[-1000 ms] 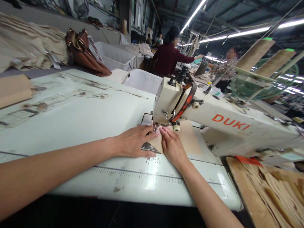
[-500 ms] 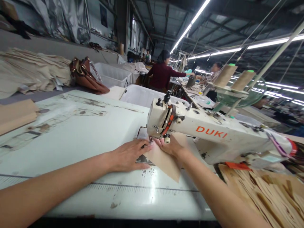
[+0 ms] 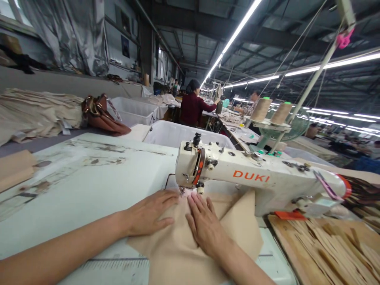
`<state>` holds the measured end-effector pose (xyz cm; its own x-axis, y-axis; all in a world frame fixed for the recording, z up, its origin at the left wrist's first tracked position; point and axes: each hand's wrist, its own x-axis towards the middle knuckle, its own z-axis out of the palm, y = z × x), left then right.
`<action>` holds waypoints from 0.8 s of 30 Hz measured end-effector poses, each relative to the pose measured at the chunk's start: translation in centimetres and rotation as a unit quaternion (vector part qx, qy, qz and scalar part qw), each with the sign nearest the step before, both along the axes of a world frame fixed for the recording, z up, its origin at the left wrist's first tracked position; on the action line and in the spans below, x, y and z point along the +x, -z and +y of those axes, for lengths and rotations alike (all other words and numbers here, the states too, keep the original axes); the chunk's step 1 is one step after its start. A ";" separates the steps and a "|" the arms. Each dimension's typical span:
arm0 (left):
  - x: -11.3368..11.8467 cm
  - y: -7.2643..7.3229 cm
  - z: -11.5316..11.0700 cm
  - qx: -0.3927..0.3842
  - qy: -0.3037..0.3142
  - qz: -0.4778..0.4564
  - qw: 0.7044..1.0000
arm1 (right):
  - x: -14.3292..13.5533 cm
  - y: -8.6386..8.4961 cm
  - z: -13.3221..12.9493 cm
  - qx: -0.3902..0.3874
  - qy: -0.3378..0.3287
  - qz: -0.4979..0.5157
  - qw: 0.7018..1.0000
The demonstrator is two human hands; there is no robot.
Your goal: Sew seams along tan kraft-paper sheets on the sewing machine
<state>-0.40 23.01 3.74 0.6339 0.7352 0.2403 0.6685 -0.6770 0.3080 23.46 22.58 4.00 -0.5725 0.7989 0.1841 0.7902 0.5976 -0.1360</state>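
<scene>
A white sewing machine [image 3: 252, 174] marked DUKI stands on the pale green table [image 3: 118, 180]. Beige fabric [image 3: 181, 253] spreads under its needle area and down over the front edge of the table. My left hand [image 3: 151, 213] rests on the fabric just left of the presser foot [image 3: 182, 191], thumb apart from the fingers. To the right of the foot, my right hand [image 3: 203, 225] lies on the fabric with its fingers stretched forward. Both hands press flat from above.
A brown bag [image 3: 103, 116] and stacked cloth [image 3: 38, 113] lie at the left back. Behind the machine is a white bin [image 3: 187, 132]. Fabric strips [image 3: 329, 245] lie on a board at the right. A person [image 3: 194, 105] stands farther back.
Much more beige fabric now covers the table front and the area right of the needle. My right hand has turned flatter, fingers forward. The view has shifted slightly.
</scene>
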 end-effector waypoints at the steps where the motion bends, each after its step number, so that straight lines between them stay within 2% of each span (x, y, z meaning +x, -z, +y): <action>1: 0.0 -0.1 0.0 0.000 0.001 0.000 1.000 | -0.1 0.0 0.1 -0.014 0.003 0.002 1.000; 4: -0.1 -0.5 0.0 -0.003 0.005 -0.002 1.000 | -0.4 -0.1 0.3 -0.045 0.010 0.006 0.999; 8: -0.3 -0.7 0.2 -0.003 0.016 0.008 1.000 | -0.4 0.6 0.8 -0.022 -0.002 0.028 0.999; 14: -0.1 0.5 -0.1 0.013 0.000 0.033 0.999 | 0.6 1.2 2.0 0.005 -0.056 0.012 0.998; 20: -0.3 1.2 -0.3 0.033 -0.013 0.006 0.999 | -0.3 2.3 1.4 0.016 -0.016 0.029 0.999; 24: -0.6 1.6 -0.1 0.049 -0.014 0.023 0.998 | -0.3 1.8 1.0 -0.009 -0.029 0.037 0.999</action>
